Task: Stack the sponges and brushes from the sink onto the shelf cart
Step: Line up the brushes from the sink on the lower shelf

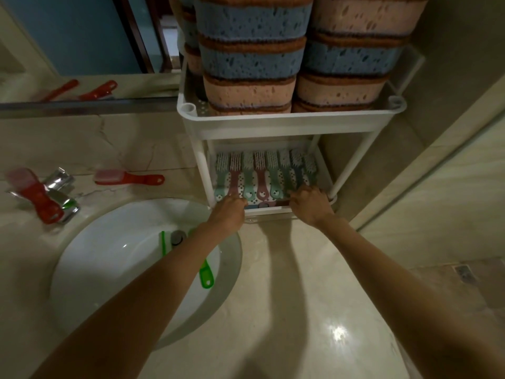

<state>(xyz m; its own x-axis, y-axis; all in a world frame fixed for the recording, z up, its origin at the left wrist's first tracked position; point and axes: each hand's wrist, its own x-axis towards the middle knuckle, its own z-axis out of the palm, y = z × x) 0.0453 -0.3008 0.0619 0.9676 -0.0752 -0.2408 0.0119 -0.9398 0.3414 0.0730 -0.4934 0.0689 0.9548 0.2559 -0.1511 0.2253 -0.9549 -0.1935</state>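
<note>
Head view, the only one I have. The cart [284, 124] fills the upper middle of the frame, white, with two shelves showing. On its upper shelf the sponges [250, 61] stand in tall piles, blue and pink layers with brown scrub faces, and they run out of the top of the frame. On the lower shelf, at mid-frame, the brushes [262, 173] lie in a row side by side, bristles to the back and handles to the front, teal and pink.

Both arms reach up from the bottom edge to the front of that lower shelf. My left hand [231, 212] is at the left end of the row, knuckles up, fingers bent down among the handles. My right hand [310, 205] is at the right end, fingers curled over the last handles. The fingertips of both are hidden, so I cannot tell whether either has hold of a brush.

The sink [109, 255] sits lower left, partly under my left forearm, with a green brush [205, 272] in it. A red brush [128, 177] lies on the counter [287, 296] behind the sink, and another leans on the tap [61, 192] at far left. The mirror [68, 36] takes the upper left
</note>
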